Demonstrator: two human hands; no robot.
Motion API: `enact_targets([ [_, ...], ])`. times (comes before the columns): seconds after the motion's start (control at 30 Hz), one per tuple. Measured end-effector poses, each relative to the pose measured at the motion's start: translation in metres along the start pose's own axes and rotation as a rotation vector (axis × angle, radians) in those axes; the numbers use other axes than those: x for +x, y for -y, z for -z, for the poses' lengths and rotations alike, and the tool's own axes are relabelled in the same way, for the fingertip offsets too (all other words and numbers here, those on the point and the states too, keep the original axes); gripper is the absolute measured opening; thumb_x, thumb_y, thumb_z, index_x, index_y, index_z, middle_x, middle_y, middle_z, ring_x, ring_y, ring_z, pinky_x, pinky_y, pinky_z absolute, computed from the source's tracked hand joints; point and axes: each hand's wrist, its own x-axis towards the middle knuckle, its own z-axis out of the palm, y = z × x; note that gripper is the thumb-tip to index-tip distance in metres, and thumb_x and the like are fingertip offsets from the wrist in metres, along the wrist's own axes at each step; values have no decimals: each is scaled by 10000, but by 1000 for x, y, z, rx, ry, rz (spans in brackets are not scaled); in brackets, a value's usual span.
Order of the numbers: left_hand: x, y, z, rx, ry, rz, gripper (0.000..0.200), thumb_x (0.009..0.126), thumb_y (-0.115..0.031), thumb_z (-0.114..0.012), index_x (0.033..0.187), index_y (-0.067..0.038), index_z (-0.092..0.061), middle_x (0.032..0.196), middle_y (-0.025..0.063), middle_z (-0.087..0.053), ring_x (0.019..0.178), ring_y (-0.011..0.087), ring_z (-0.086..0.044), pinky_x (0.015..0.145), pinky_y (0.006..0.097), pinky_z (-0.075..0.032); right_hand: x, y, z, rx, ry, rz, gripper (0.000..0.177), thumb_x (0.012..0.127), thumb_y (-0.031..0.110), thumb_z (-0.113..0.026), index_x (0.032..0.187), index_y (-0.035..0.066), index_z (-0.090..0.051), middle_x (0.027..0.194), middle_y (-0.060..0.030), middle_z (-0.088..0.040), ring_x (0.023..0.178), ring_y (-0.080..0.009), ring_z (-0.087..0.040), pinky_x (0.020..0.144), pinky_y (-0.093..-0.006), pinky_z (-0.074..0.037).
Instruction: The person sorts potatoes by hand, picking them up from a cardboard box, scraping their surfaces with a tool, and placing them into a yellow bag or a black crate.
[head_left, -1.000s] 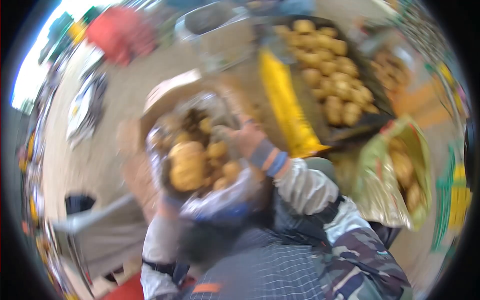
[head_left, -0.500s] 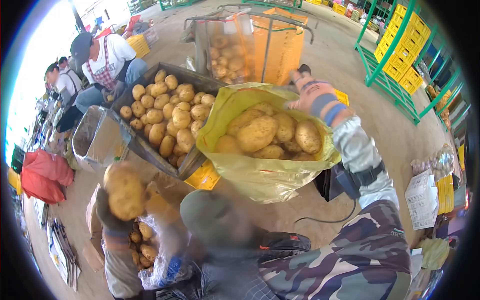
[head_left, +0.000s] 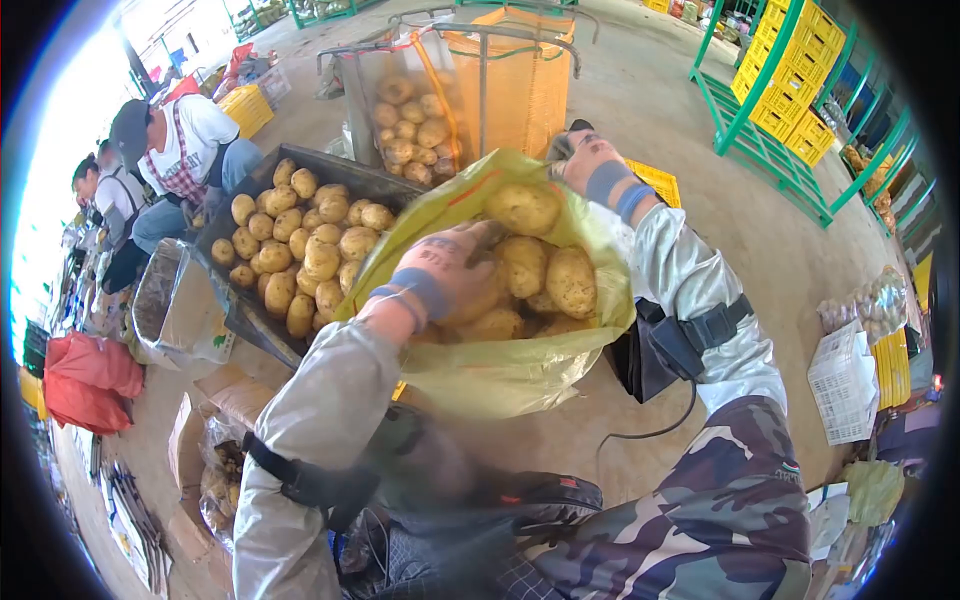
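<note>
Where the hands are: apart, at opposite sides of one bag mouth.
Left hand (head_left: 440,270): gloved, palm down just inside the near rim, fingers curled among the potatoes. Whether they close round one, I cannot tell.
Right hand (head_left: 585,165): gloved, raised at the far rim and pinched on the plastic, holding the mouth up and open.
Yellow bag (head_left: 500,375): thin plastic, hanging in front of the person between the two hands, with its belly sagging above the concrete floor (head_left: 720,230).
Potatoes in bag (head_left: 570,280): large, pale and heaped; one sits high, near the right hand.
Step in hand (judged): work at the open mouth, the left hand in the load while the right props the rim. The bag looks well filled.
Further move calls for (judged): the far rim held taut so the mouth does not fold, and care for the thin, loaded plastic.
Trough of potatoes (head_left: 300,250): dark, just beyond the bag on the left, touching or nearly touching it.
Framed sacks (head_left: 410,110): clear and orange, upright behind the trough.
Grey sack (head_left: 175,300): open, beside the trough.
Cardboard box (head_left: 215,400): low on the left, near the left elbow.
Other people (head_left: 170,150): seated at the trough's far end.
Green racks (head_left: 790,100): carry yellow crates, well apart on the right.
In the way: the trough edge crowds the bag's left side; nothing else is close.
</note>
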Motion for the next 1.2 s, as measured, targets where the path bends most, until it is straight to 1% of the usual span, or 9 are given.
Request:
enact_targets([
  [0.13,-62,28,48,-117,-193,-101,385,921,-125,-614,1296,-36,-626,1239,149,-669,1141,289,-631,1006,370,-481,3,-1,-17,-79,65,75,483,852,360,-634,1271,118,-638,1273,-193,-640,1199,-360,-601,1040,-434,-470],
  [0.27,-199,54,123,-301,-394,281,326,969,-121,-605,1277,-24,-641,1153,65,-694,1049,143,-630,930,277,-492,-24,40,-1,-299,111,134,534,898,482,-617,1309,141,-615,1245,-191,-644,1172,-358,-610,1024,-464,-474],
  [0.37,-331,108,148,-434,-685,606,316,991,-182,-642,1246,5,-648,1153,64,-700,1013,139,-638,881,285,-515,-15,27,-13,-228,-57,489,360,999,226,-548,1314,58,-596,1233,-200,-649,1116,-345,-634,1003,-403,-491],
  [0.53,-567,156,108,-96,-748,971,283,991,-194,-655,1188,9,-661,1072,46,-718,930,133,-653,830,262,-529,-61,169,-16,270,101,648,368,1012,190,-563,1351,48,-579,1142,-98,-665,1069,-214,-627,973,-326,-484],
  [0.67,-668,150,60,-192,-697,1212,304,965,-202,-676,1201,-11,-664,1087,111,-720,990,196,-660,899,321,-512,-136,327,-47,617,633,675,337,1006,150,-556,1323,45,-600,1154,-69,-655,1028,-171,-619,912,-323,-494],
  [0.8,-705,141,19,-503,-832,1361,335,954,-203,-684,1229,-14,-654,1117,170,-713,1022,271,-670,942,352,-507,-192,410,-177,206,202,1622,350,1016,100,-448,1306,-49,-575,1320,-231,-599,1138,-398,-609,983,-465,-490],
  [0.93,-712,126,16,-87,-471,1500,356,922,-177,-721,1225,-6,-649,1143,162,-720,1052,248,-682,921,340,-525,-292,509,-273,243,925,851,481,1013,248,-512,1420,-7,-481,1309,-262,-591,1138,-381,-616,1007,-426,-480],
  [1.07,-717,132,22,-19,-397,1523,491,855,-201,-757,1289,-29,-607,1225,196,-671,1098,317,-669,949,386,-527,-323,510,-313,77,808,1204,472,995,252,-548,1403,18,-499,1203,-256,-638,1106,-385,-636,963,-447,-506],
  [1.2,-692,151,18,218,-114,1558,685,807,-297,-774,1386,-32,-522,1338,204,-594,1184,345,-621,983,431,-510,-312,532,-313,201,846,1129,464,981,248,-572,1381,20,-511,1177,-223,-657,1098,-364,-636,951,-443,-509],
])
